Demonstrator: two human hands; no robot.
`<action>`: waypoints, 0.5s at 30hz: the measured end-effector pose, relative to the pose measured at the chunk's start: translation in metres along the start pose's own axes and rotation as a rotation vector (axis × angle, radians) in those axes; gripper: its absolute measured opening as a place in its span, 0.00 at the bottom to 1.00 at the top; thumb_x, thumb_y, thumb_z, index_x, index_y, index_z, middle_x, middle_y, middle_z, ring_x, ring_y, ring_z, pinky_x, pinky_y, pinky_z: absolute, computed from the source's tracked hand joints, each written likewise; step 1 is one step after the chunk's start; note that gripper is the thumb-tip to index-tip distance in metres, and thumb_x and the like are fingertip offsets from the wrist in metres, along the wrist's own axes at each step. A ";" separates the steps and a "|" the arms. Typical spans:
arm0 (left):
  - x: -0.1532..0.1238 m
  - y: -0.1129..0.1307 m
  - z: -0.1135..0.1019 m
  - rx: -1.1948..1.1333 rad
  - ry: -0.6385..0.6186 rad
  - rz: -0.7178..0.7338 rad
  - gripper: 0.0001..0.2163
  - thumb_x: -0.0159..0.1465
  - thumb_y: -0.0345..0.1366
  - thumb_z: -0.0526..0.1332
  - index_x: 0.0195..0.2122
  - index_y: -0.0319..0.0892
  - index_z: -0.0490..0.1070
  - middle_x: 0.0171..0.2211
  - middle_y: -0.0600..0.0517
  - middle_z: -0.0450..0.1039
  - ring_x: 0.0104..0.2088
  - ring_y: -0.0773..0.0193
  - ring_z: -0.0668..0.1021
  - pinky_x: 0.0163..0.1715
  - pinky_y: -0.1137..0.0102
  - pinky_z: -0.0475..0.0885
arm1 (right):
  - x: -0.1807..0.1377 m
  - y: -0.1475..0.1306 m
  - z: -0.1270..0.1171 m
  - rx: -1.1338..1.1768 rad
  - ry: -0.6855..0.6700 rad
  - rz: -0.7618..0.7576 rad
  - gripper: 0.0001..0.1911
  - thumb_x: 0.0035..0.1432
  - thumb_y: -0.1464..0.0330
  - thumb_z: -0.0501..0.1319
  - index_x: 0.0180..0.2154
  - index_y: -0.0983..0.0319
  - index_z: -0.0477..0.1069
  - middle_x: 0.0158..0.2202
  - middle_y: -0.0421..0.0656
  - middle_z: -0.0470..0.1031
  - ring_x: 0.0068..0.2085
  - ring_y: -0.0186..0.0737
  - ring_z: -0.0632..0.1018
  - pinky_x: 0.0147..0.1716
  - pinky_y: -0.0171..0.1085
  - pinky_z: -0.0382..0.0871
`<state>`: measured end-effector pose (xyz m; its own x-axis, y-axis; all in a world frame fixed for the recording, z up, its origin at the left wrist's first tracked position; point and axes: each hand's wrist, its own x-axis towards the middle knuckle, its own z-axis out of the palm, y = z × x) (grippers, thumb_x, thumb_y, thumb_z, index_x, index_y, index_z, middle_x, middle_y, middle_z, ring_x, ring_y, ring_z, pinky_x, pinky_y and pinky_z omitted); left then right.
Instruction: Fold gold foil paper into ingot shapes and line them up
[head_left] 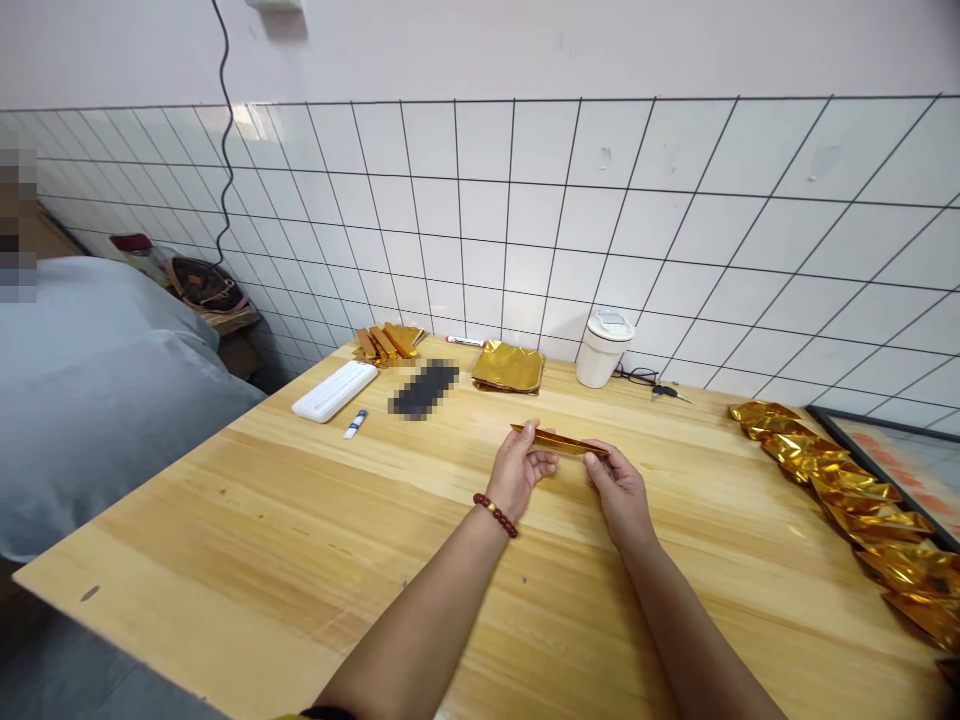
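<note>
Clamped on a folded gold foil strip (559, 441) at both ends: left hand (517, 470) pinching the left tip, right hand (619, 490) pinching the right tip; held level between the fingertips, just above the wooden table (300, 520); beyond the fingers, a stack of gold sheets (508, 367) and a white cup (602, 350); well right of the right fingers, a row of folded gold pieces (847, 490).

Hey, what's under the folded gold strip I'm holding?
Only bare wooden table shows beneath the gold strip, which the left hand and right hand pinch at its ends. Fingers hide the strip's underside there.
</note>
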<state>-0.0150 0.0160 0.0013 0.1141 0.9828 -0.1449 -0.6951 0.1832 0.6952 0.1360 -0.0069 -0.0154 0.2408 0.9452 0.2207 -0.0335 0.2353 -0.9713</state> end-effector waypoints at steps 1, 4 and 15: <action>0.000 0.000 0.000 0.002 -0.002 -0.003 0.21 0.57 0.44 0.70 0.47 0.41 0.68 0.43 0.46 0.78 0.25 0.69 0.78 0.26 0.72 0.74 | -0.001 -0.002 0.001 0.006 -0.007 0.006 0.22 0.49 0.52 0.70 0.42 0.59 0.78 0.25 0.37 0.69 0.27 0.35 0.65 0.29 0.36 0.61; -0.001 0.000 0.001 0.015 -0.022 -0.013 0.18 0.56 0.37 0.68 0.47 0.41 0.69 0.45 0.46 0.77 0.26 0.68 0.79 0.28 0.71 0.75 | -0.001 -0.003 0.002 0.040 -0.009 0.020 0.24 0.51 0.50 0.69 0.44 0.59 0.77 0.26 0.37 0.69 0.27 0.35 0.66 0.29 0.36 0.62; -0.002 -0.006 0.000 0.080 -0.041 0.020 0.14 0.60 0.38 0.62 0.45 0.36 0.73 0.37 0.44 0.78 0.29 0.63 0.80 0.32 0.68 0.75 | 0.000 0.002 0.003 0.112 0.015 0.074 0.28 0.50 0.48 0.69 0.46 0.61 0.74 0.25 0.37 0.69 0.25 0.34 0.66 0.26 0.36 0.60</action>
<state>-0.0111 0.0133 -0.0021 0.1309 0.9861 -0.1028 -0.6391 0.1632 0.7516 0.1325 -0.0061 -0.0166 0.2481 0.9575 0.1470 -0.1595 0.1900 -0.9687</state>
